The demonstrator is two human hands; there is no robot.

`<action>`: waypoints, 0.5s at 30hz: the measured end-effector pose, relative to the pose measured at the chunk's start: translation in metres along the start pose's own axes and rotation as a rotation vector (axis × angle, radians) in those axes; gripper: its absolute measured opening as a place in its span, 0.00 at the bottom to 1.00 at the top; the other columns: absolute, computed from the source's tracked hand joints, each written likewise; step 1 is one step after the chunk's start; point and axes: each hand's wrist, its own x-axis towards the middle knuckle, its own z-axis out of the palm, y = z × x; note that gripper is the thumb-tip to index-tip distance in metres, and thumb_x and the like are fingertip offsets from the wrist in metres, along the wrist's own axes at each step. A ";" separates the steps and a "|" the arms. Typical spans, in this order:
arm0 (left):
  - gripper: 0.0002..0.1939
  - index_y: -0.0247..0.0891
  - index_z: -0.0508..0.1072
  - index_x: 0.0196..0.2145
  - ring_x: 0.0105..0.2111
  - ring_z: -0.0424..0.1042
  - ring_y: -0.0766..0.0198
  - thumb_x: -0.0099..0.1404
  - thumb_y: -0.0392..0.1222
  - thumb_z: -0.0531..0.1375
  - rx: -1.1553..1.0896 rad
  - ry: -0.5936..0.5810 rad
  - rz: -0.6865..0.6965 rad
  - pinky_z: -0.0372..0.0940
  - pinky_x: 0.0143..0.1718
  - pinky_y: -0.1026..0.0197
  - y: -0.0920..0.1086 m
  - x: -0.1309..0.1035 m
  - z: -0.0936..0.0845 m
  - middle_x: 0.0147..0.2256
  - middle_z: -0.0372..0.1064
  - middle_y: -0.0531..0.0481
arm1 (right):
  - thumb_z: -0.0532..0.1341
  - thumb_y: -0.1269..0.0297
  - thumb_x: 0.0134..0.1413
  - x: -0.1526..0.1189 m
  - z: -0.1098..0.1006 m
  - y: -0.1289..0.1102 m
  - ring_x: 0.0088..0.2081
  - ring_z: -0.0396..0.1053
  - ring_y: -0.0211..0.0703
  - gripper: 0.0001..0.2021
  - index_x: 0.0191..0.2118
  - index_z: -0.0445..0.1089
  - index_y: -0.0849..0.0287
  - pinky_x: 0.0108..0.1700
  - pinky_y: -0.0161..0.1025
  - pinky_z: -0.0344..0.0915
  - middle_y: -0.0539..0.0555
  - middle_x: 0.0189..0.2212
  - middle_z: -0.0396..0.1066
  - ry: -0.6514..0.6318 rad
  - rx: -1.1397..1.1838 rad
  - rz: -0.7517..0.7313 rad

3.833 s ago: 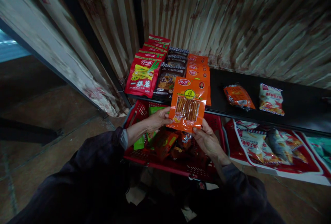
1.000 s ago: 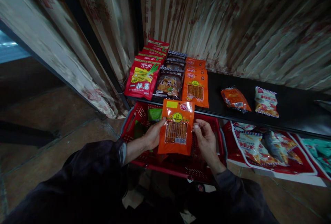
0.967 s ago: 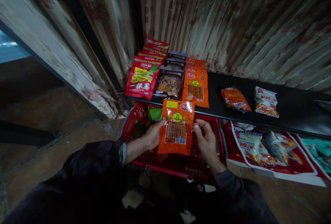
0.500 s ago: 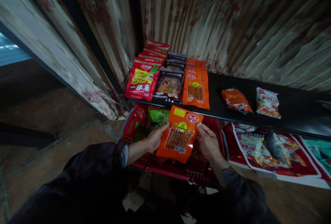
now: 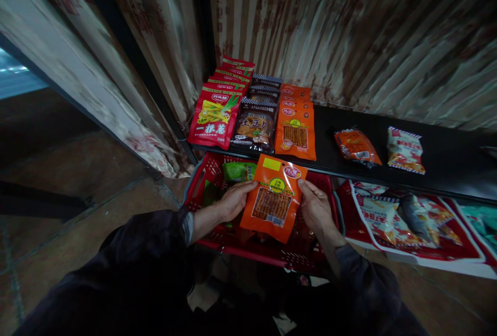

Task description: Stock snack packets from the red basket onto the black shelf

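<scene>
An orange snack packet (image 5: 272,204) with a see-through window hangs between my two hands, tilted, over a red shopping basket (image 5: 252,254). My left hand (image 5: 236,201) pinches its left edge, and my right hand (image 5: 314,204) grips the upper right edge. Beneath it in the basket lies a green packet (image 5: 238,171); other contents are dark and partly hidden. Just beyond, on a black shelf (image 5: 326,157), similar orange packets (image 5: 295,131) overlap in a row. Left of them are rows of dark potato-chip packets (image 5: 254,126) and red packets (image 5: 215,118).
Farther right on the shelf lie a loose orange packet (image 5: 357,147) and a white-and-red packet (image 5: 406,149). A second red basket (image 5: 471,253) full of packets stands below the shelf. A patterned curtain (image 5: 349,30) hangs behind, and a black post (image 5: 135,61) rises at the left.
Both hands keep hold of the orange packet, which has tilted slightly and shifted a little to the right. The packets on the shelf stay in place.
</scene>
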 end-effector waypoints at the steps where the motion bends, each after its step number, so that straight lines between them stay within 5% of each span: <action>1: 0.11 0.33 0.78 0.34 0.38 0.77 0.57 0.54 0.39 0.69 0.011 -0.004 0.009 0.67 0.49 0.54 0.001 0.000 0.000 0.36 0.79 0.45 | 0.74 0.51 0.35 0.001 0.000 0.000 0.31 0.77 0.48 0.17 0.32 0.78 0.55 0.36 0.44 0.74 0.51 0.30 0.80 -0.005 -0.004 0.003; 15: 0.14 0.34 0.79 0.38 0.38 0.76 0.59 0.53 0.40 0.71 0.122 -0.088 -0.022 0.66 0.48 0.55 0.007 -0.005 -0.001 0.38 0.78 0.44 | 0.73 0.53 0.40 0.001 -0.003 -0.002 0.33 0.78 0.49 0.15 0.34 0.79 0.55 0.38 0.44 0.74 0.51 0.31 0.81 -0.052 -0.016 0.023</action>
